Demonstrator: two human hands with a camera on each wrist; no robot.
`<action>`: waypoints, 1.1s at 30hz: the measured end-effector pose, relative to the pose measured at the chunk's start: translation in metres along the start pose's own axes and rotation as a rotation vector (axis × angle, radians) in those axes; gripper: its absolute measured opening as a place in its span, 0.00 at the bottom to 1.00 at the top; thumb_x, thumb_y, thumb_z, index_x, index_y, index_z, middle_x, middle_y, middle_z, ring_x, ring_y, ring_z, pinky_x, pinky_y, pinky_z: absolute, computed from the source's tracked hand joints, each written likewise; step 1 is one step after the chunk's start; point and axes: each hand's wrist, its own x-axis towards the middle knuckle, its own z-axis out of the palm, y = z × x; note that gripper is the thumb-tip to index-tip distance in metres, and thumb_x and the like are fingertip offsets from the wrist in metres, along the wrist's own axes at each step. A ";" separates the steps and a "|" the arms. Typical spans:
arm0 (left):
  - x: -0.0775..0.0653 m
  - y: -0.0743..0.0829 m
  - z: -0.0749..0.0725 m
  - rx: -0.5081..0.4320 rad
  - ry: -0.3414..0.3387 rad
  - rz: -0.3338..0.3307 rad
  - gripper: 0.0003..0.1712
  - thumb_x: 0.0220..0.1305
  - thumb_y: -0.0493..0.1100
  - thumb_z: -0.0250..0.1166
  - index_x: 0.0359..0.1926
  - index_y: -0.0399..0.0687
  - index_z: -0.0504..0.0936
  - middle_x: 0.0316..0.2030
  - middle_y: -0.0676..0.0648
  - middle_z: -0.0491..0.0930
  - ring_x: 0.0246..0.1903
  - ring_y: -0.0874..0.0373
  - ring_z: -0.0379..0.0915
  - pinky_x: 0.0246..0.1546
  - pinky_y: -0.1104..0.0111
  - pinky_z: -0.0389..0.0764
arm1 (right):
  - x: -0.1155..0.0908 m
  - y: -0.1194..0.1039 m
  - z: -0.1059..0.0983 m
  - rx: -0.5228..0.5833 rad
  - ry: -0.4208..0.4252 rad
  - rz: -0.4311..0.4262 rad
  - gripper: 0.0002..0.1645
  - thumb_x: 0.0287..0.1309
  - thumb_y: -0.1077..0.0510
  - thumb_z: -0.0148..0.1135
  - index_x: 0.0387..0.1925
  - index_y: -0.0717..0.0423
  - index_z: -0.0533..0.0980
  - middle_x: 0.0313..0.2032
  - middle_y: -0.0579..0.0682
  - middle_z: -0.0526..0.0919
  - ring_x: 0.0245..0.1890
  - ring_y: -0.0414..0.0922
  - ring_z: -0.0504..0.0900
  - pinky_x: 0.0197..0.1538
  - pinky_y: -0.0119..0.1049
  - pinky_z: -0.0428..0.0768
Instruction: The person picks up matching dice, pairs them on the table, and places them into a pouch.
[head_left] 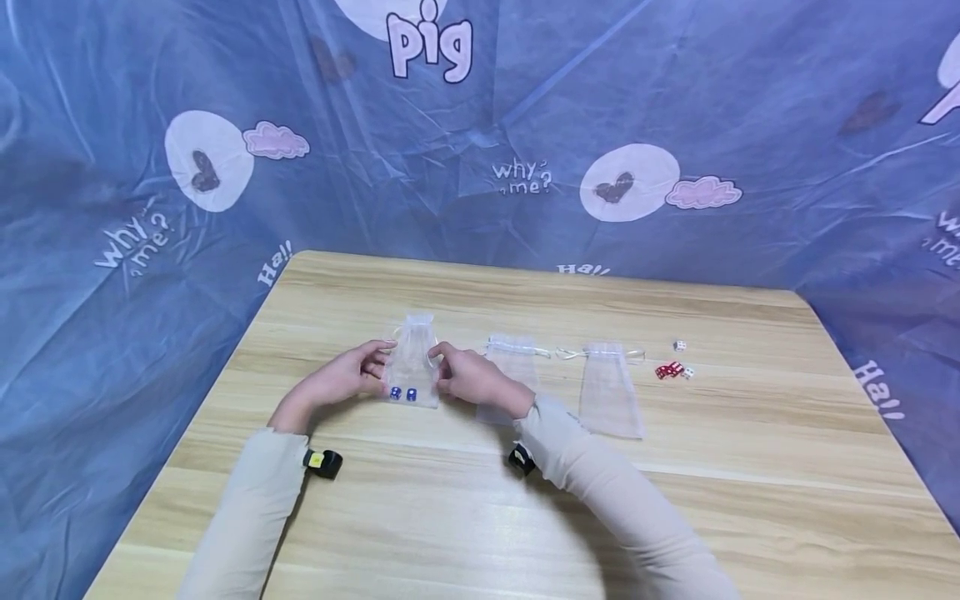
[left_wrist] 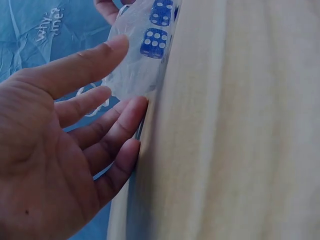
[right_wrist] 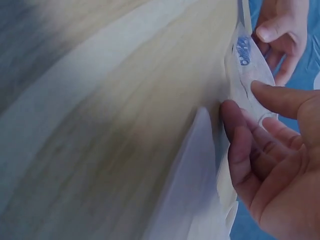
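A white sheer drawstring bag lies on the table with two blue dice showing through its lower end. My left hand is at the bag's left edge, thumb and fingers apart and loosely bent. In the left wrist view, white pips show on the blue dice, and the thumb tip overlaps the bag. On the opposite edge is my right hand. The right wrist view shows that hand's thumb over the mesh and its other fingers loosely curled beside it.
Two more sheer bags lie to the right, one partly behind my right forearm, the other beyond it. Farther right sit red dice and white dice. A blue printed cloth hangs behind the wooden table.
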 end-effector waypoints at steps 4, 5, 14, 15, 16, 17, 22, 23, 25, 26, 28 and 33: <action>0.003 0.002 -0.003 0.070 -0.009 0.001 0.43 0.54 0.35 0.69 0.68 0.30 0.59 0.57 0.32 0.71 0.52 0.44 0.72 0.55 0.61 0.75 | 0.001 -0.004 0.002 -0.067 0.002 0.025 0.29 0.58 0.59 0.64 0.61 0.54 0.68 0.36 0.46 0.81 0.28 0.39 0.76 0.34 0.30 0.75; 0.004 0.003 -0.004 0.081 -0.009 -0.004 0.43 0.54 0.35 0.69 0.68 0.30 0.60 0.57 0.32 0.72 0.52 0.44 0.72 0.55 0.59 0.75 | 0.001 -0.005 0.002 -0.071 0.004 0.030 0.29 0.58 0.59 0.64 0.61 0.54 0.68 0.36 0.46 0.81 0.29 0.39 0.76 0.34 0.31 0.75; 0.003 0.008 -0.006 0.126 0.003 -0.028 0.40 0.54 0.34 0.68 0.67 0.30 0.63 0.57 0.32 0.73 0.53 0.42 0.72 0.59 0.51 0.72 | -0.007 0.001 -0.010 0.012 0.019 0.012 0.29 0.58 0.59 0.65 0.60 0.55 0.69 0.35 0.47 0.82 0.28 0.39 0.78 0.37 0.31 0.78; 0.003 0.009 -0.006 0.127 0.018 -0.027 0.39 0.55 0.34 0.68 0.66 0.31 0.64 0.57 0.33 0.73 0.53 0.42 0.72 0.60 0.51 0.71 | -0.009 0.003 -0.013 0.053 0.024 0.008 0.28 0.58 0.59 0.64 0.60 0.56 0.69 0.35 0.48 0.82 0.28 0.40 0.79 0.37 0.30 0.78; 0.002 0.010 -0.005 0.131 0.033 -0.020 0.37 0.55 0.35 0.67 0.66 0.31 0.65 0.56 0.32 0.73 0.53 0.42 0.72 0.60 0.50 0.71 | -0.011 0.005 -0.017 0.093 0.028 0.003 0.27 0.59 0.61 0.63 0.59 0.57 0.69 0.34 0.49 0.82 0.28 0.42 0.80 0.36 0.30 0.79; 0.001 0.012 -0.005 0.134 0.053 -0.017 0.35 0.56 0.35 0.67 0.65 0.33 0.67 0.56 0.33 0.74 0.53 0.41 0.72 0.60 0.50 0.71 | -0.014 0.006 -0.020 0.137 0.031 -0.005 0.26 0.59 0.62 0.62 0.59 0.59 0.69 0.34 0.50 0.82 0.27 0.44 0.81 0.36 0.30 0.79; -0.003 0.025 -0.002 0.158 0.138 0.013 0.25 0.61 0.41 0.66 0.58 0.39 0.75 0.53 0.37 0.77 0.50 0.44 0.76 0.55 0.51 0.75 | -0.031 0.015 -0.038 0.221 0.053 -0.071 0.24 0.60 0.65 0.56 0.59 0.64 0.69 0.34 0.53 0.82 0.29 0.45 0.83 0.33 0.29 0.78; -0.003 0.029 -0.001 0.153 0.146 0.019 0.23 0.61 0.42 0.66 0.56 0.40 0.76 0.52 0.38 0.78 0.48 0.46 0.77 0.53 0.52 0.77 | -0.035 0.016 -0.042 0.207 0.065 -0.084 0.24 0.60 0.64 0.57 0.58 0.64 0.70 0.34 0.52 0.82 0.28 0.43 0.82 0.33 0.29 0.77; -0.003 0.037 0.002 0.146 0.151 0.055 0.20 0.61 0.43 0.66 0.53 0.40 0.78 0.49 0.40 0.80 0.46 0.49 0.77 0.51 0.55 0.77 | -0.043 0.020 -0.049 0.177 0.082 -0.102 0.23 0.60 0.64 0.58 0.57 0.64 0.71 0.35 0.52 0.82 0.26 0.39 0.80 0.33 0.28 0.77; -0.003 0.041 0.004 0.144 0.149 0.081 0.19 0.61 0.42 0.66 0.52 0.40 0.78 0.47 0.41 0.81 0.45 0.50 0.77 0.50 0.57 0.77 | -0.047 0.022 -0.052 0.165 0.091 -0.109 0.23 0.59 0.64 0.59 0.57 0.64 0.71 0.35 0.52 0.82 0.26 0.39 0.79 0.33 0.28 0.76; -0.001 0.048 0.009 0.130 0.140 0.129 0.19 0.61 0.42 0.67 0.51 0.38 0.78 0.46 0.40 0.81 0.45 0.51 0.76 0.49 0.58 0.77 | -0.056 0.025 -0.060 0.156 0.102 -0.110 0.23 0.59 0.64 0.61 0.56 0.64 0.71 0.35 0.53 0.82 0.25 0.40 0.78 0.34 0.29 0.76; 0.014 0.066 0.025 0.088 0.111 0.229 0.22 0.59 0.39 0.67 0.55 0.40 0.76 0.51 0.38 0.79 0.48 0.48 0.74 0.52 0.56 0.74 | -0.080 0.037 -0.079 0.136 0.119 -0.088 0.23 0.59 0.63 0.62 0.56 0.63 0.72 0.38 0.54 0.82 0.32 0.44 0.80 0.36 0.32 0.77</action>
